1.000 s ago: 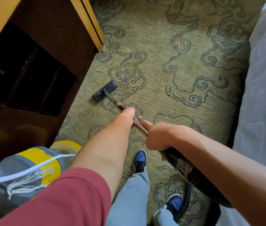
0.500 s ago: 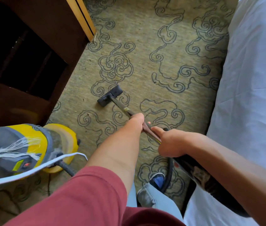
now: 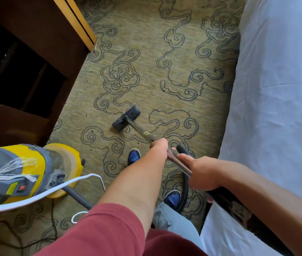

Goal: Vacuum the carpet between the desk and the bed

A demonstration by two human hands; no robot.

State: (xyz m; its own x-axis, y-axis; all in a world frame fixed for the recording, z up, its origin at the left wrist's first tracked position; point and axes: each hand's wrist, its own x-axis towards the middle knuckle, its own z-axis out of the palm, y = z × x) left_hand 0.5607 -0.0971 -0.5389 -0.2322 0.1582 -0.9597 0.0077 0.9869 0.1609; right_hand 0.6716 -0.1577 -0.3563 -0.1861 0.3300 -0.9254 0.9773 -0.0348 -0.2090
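- Nearest us, our red sleeve (image 3: 109,231) and grey trouser leg (image 3: 176,218); two blue shoes (image 3: 133,156) stand on the carpet (image 3: 165,85).
- At our left sits the yellow vacuum (image 3: 35,169), a white cord (image 3: 41,194) crossing it and its ribbed hose (image 3: 78,196) leading off along the floor.
- Our right hand (image 3: 202,172) grips the wand (image 3: 178,161) low, fingers wrapped round it; a black hose (image 3: 185,182) loops beside it.
- Our left hand (image 3: 158,147) holds the wand higher up, fingers closed on it.
- The nozzle (image 3: 126,118) lies flat on the carpet, mid-aisle.
- The dark bench (image 3: 35,52) hems the left; the white bed (image 3: 279,89) hems the right.
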